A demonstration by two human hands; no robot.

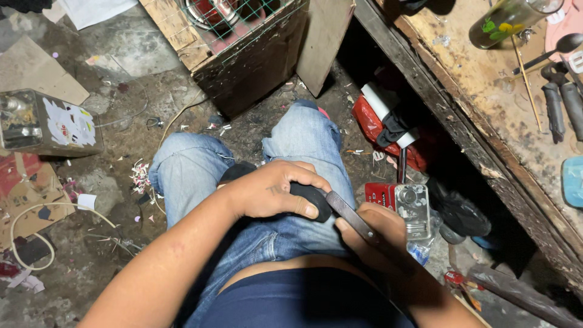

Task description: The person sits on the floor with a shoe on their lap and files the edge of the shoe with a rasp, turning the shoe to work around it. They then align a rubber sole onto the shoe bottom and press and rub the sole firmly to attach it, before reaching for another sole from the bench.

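I sit with both knees in blue jeans below me. My left hand is closed over a black rounded piece resting on my right thigh. A flat dark metal bar runs from that black piece down to the right. My right hand lies under the bar, fingers curled around it and a thumb pressed at its edge. Whether the bar and the black piece are one tool, I cannot tell.
A worn wooden bench on the right carries black-handled pliers, a spoon and a glass jar. A small red and silver device stands by my right knee. A mesh-topped wooden crate is ahead, a metal tin at the left.
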